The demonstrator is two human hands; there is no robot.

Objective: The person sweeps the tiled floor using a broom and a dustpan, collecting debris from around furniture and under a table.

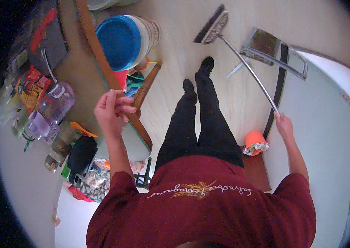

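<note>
My right hand [283, 125] is wrapped round the upper end of a broom's silver handle [252, 71]. The handle slants up and left to the broom head [213, 27], whose dark bristles are over the pale floor beyond my feet. Just right of the broom head is a long-handled dustpan [262, 44], partly crossed by the broom handle. My left hand [114, 106] is raised by the table's edge, its fingers loosely bent and apart, with nothing seen in it.
On my left, the wood-edged table [85, 99] carries a purple-tinted bottle [59, 101], snack packets [34, 89] and jars. A blue-lidded bucket [119, 42] stands past its far end. A lined orange bin [254, 140] sits beside the pale panel [315, 136] on my right.
</note>
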